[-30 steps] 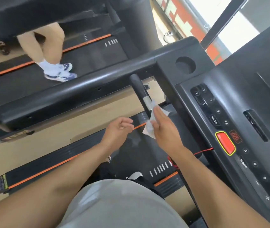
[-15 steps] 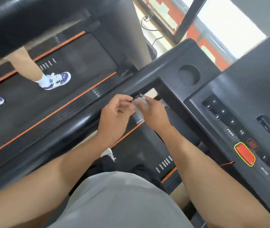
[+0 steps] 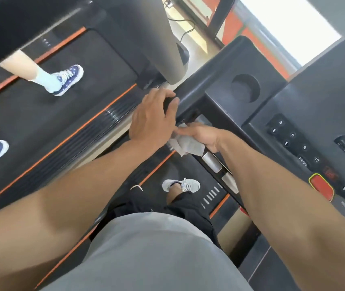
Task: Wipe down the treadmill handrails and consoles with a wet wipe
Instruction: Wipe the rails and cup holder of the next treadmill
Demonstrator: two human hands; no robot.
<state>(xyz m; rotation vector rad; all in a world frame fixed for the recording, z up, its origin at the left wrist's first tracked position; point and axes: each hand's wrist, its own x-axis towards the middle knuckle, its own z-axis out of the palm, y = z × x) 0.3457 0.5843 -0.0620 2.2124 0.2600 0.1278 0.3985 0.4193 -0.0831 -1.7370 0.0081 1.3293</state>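
Note:
My right hand [image 3: 202, 136] grips a crumpled white wet wipe [image 3: 188, 144] wrapped round the upper part of the inner pulse handle [image 3: 212, 162], a black bar with silver sensor plates. My left hand [image 3: 153, 117] rests over the black side handrail [image 3: 190, 91], fingers curved on its top and thumb on the near side. The console [image 3: 306, 127] lies to the right, with number buttons, a round cup hole [image 3: 245, 88] and a red stop button [image 3: 321, 186].
Another person's feet in blue star-patterned sneakers [image 3: 67, 79] stand on the neighbouring treadmill belt at left. My own grey shoe [image 3: 181, 184] is on the belt below. A grey post [image 3: 157, 38] rises behind the handrail. A window is at top right.
My left hand has left the wipe and moved up onto the side handrail. My right hand now holds the wipe alone on the pulse handle. The view has shifted closer.

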